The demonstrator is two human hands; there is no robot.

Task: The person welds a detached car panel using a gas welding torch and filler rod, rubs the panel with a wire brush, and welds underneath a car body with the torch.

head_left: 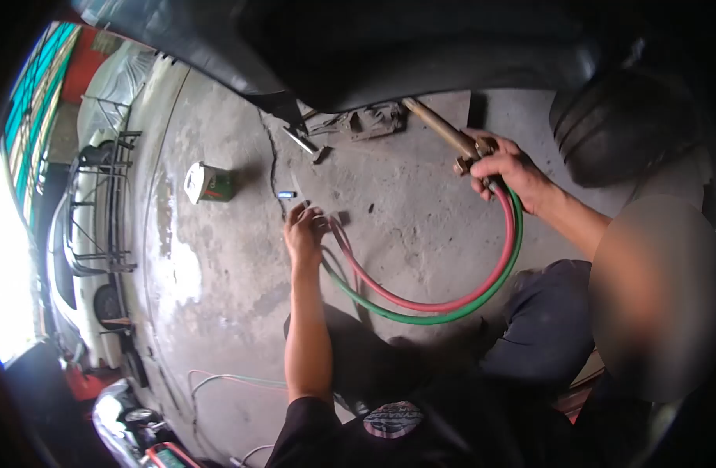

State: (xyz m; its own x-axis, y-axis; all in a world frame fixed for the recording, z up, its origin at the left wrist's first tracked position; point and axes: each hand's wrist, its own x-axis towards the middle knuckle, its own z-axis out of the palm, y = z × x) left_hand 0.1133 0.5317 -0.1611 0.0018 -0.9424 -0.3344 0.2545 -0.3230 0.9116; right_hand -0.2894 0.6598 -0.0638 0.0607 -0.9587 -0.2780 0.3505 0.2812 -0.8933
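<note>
My right hand [505, 168] is closed around the valve end of a brass gas torch [440, 127], whose tip points up and left toward the dark panel overhead. A red hose [420, 304] and a green hose [432, 318] leave the torch and curve down in a loop to my left hand [305, 232]. The fingers of that hand are bent around the hoses, partly hiding them. Just beyond its fingertips a small blue lighter-like object [287, 194] lies on the concrete floor. Farther up is a hammer [305, 144].
Low overhead hangs a dark vehicle panel [420, 54], with a tire [627, 129] at right. A green can with a white top [210, 183] stands on the floor at left. Dirty flat pieces [366, 121] lie under the panel. A white vehicle [89, 257] is at far left.
</note>
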